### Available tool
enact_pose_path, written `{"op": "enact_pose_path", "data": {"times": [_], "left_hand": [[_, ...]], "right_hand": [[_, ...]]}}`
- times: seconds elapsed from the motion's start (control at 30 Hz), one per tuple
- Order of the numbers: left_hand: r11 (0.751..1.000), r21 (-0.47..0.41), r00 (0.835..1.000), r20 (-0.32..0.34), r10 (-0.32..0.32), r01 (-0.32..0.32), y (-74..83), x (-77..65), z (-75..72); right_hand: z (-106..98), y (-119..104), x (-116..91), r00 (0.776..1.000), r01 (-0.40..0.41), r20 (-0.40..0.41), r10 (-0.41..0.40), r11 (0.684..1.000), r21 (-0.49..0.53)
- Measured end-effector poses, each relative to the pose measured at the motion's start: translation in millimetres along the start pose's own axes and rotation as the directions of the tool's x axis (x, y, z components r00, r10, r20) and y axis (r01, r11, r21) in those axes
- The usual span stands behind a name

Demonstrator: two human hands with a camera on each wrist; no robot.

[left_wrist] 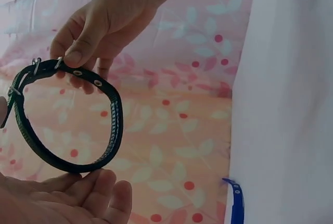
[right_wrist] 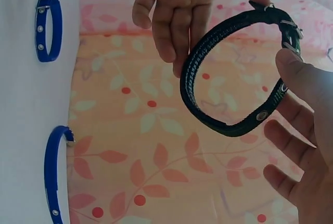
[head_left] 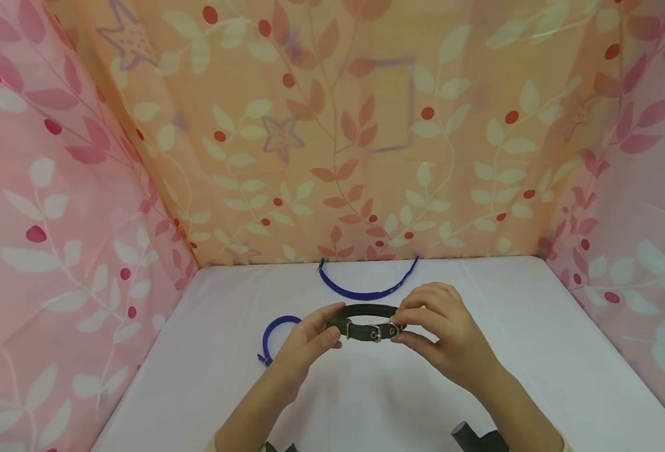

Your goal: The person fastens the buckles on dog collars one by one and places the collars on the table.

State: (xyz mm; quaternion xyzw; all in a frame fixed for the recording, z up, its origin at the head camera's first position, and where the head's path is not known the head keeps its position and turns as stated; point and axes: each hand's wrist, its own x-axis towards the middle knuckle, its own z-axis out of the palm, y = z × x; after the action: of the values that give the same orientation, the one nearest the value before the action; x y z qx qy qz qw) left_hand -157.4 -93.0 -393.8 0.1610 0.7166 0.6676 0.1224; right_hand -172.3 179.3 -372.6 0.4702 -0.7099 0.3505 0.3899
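Observation:
A dark pet collar (head_left: 361,331), buckled into a loop, is held up above the white table. Its silver buckle and rings face the head camera, and metal eyelets show along the strap in both wrist views. My left hand (head_left: 304,342) holds the loop's left end, thumb in front and fingers behind. At the right end, thumb and fingers of my right hand (head_left: 448,336) pinch the strap beside a metal ring. Left of and beyond my left hand lies a looped blue collar (head_left: 276,322), partly hidden by that hand.
A second blue collar (head_left: 366,296) lies unfastened in a curve near the back edge of the white table (head_left: 225,295). Leaf-patterned cloth (head_left: 332,157) rises behind the table and on both sides. Black wrist gear (head_left: 468,436) shows under the right forearm.

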Motion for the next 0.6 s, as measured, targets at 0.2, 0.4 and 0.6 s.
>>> {"op": "enact_pose_path", "data": {"times": [0.2,0.4,0.6], "left_hand": [[0.998,0.031,0.998,0.034,0.057,-0.058,0.6,-1.5,0.5],[0.984,0.112,0.988,0.084,0.127,-0.136,0.3,-1.9,-0.5],[0.962,0.142,0.969,0.115,0.22,-0.235,0.5,-2.7,-2.6]], "right_hand": [[-11,0,-9,0.91,-0.366,0.225,0.348,0.93,0.041],[-19,3,-10,0.719,-0.64,0.355,0.597,0.768,0.005],[-22,6,-13,0.621,-0.743,0.447,0.644,0.665,0.074]]}}
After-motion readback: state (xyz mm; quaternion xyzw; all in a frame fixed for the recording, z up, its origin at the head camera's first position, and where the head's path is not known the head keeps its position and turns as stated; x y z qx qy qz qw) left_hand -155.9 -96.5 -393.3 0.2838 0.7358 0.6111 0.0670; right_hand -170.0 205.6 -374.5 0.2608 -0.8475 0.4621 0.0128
